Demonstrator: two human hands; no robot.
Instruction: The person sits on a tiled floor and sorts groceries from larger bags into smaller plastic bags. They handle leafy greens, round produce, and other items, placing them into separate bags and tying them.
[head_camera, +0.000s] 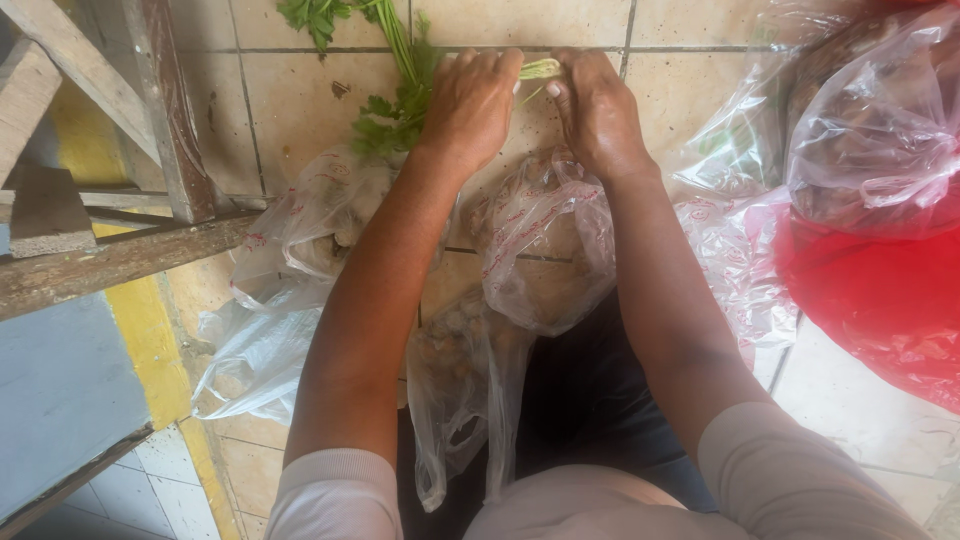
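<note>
A bunch of leafy green herbs (398, 100) lies on the beige tiled floor (300, 100) at the top of the head view. My left hand (470, 105) grips the stems just above the leaves. Beside it, my right hand (595, 110) pinches the pale cut stem ends (540, 68), which show between the two hands. Both hands are closed on the same bunch. Below my forearms lie clear plastic bags (545, 250) holding brownish lumpy produce.
A worn wooden frame (150, 110) stands at the left over a grey and yellow step (140, 340). More clear bags of brown produce (870, 130) and a red plastic bag (880, 290) sit at the right. Crumpled empty bags (260, 340) lie lower left.
</note>
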